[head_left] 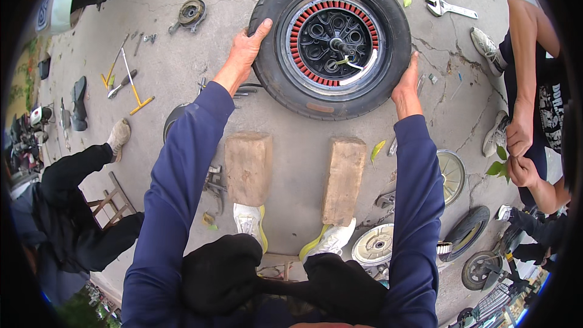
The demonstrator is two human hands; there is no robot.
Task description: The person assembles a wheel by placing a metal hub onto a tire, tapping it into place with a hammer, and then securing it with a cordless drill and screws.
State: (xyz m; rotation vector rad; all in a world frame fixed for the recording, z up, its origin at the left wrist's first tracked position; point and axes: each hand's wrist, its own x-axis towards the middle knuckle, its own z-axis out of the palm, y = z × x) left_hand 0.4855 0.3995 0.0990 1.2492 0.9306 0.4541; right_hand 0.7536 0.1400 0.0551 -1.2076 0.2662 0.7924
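Note:
My left hand [245, 52] grips the left side of a black-tyred motor wheel [271, 64], thumb on the sidewall and the other fingers hidden behind it. At the lower right of the tyre, my right hand [407, 88] presses against the outer edge, its fingers partly hidden. The wheel's open side faces up. Inside the rim sits a ring of red segments [296, 41] around a dark hub with an axle [340, 47] sticking out. Pale wire ends [346, 61] hang by the axle.
Two brown blocks [249, 169] stand before my shoes. An adjustable wrench [450, 8] lies far right; a round metal part [190, 13] and yellow-handled tools [136, 88] lie left. Round covers [375, 244] lie right. A person's hands [521, 152] hold leaves; another person sits left.

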